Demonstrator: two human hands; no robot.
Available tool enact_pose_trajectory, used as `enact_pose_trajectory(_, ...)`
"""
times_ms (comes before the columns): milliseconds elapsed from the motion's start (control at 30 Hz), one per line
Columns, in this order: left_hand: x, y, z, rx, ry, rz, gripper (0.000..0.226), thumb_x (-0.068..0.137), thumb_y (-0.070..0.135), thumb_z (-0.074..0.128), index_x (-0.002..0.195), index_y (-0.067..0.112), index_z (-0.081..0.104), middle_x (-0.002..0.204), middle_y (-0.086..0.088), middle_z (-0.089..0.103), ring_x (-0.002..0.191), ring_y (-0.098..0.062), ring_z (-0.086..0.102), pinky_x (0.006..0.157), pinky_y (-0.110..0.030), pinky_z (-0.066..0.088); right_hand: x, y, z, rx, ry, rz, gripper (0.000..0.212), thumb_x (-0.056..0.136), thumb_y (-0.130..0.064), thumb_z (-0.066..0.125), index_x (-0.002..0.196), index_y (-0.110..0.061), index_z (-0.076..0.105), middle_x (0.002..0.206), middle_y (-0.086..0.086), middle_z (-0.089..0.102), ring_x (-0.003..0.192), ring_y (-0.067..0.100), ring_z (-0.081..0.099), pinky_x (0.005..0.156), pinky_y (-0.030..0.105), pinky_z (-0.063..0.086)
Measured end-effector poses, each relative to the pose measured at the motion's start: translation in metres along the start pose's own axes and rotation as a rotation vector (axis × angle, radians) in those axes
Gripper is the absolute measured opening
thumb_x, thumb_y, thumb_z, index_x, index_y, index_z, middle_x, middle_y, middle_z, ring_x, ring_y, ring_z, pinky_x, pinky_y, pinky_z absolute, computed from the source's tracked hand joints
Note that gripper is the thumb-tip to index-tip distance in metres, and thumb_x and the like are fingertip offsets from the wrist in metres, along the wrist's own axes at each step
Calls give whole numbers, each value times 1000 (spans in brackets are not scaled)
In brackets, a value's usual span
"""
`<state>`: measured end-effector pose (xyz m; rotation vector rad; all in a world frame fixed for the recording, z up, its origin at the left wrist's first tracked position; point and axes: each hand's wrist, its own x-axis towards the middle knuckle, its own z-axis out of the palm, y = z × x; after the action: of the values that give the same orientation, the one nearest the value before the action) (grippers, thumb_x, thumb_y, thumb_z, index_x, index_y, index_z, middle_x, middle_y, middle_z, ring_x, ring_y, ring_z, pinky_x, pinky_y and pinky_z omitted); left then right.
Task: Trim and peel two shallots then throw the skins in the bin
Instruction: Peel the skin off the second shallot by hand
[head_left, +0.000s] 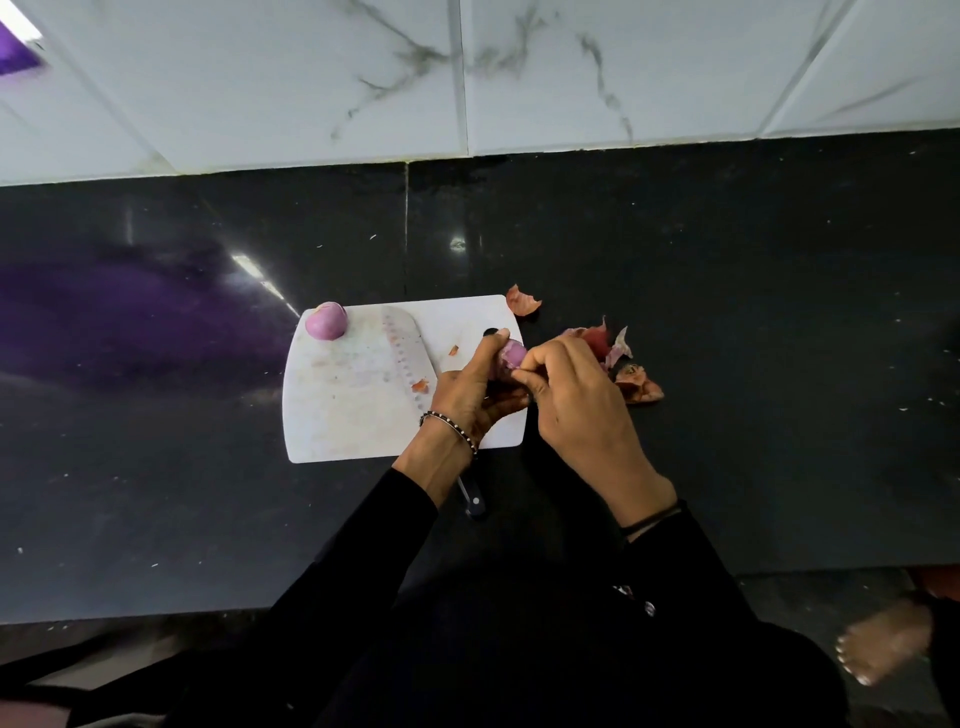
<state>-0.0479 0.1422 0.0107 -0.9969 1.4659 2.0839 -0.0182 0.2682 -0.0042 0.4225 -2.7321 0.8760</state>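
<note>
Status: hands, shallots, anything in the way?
Left hand grips second shallot; right hand pinches at it. Peeled shallot on board corner. Skins loose on counter, unbinned. Knife flat on board, handle under left wrist.

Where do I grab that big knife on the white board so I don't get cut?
Take the knife by its black handle, coming from the near edge of the cutting board. The blade lies flat, pointing away; the handle overhangs toward you.

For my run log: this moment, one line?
left hand: holds shallot | right hand: pinches it | second shallot: peeled, on board | skins: counter
</note>
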Motion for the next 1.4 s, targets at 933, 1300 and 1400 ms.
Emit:
enact_pose_trajectory(933,-6,9,-8,-256,-331,-53,37,91,29,65,118,3,63,96,-12,73,86,-21,72,76,-29,60,-4,-8,-12,969,176,655,13,101,-24,60,106,-12,59,89,7,70,67,19,60,59,40,51)
enact_pose_trajectory(1300,-9,2,-11,-163,-387,-96,27,90,32,63,103,9,67,92,-11,75,84,-21,72,85,-30,58,-7,8,-21,1189,409,945,15,99,-16,60,108,-4,59,82,3,68,60,7,59,57,22,50)
enact_pose_trajectory(1400,-8,0,-12,-211,-410,-113,28,90,31,61,102,7,70,98,-14,74,85,-22,72,85,-31,57,-6,12,-22,1199,484,995,8,99,-18,62,103,-11,59,84,2,70,68,11,61,59,24,49)
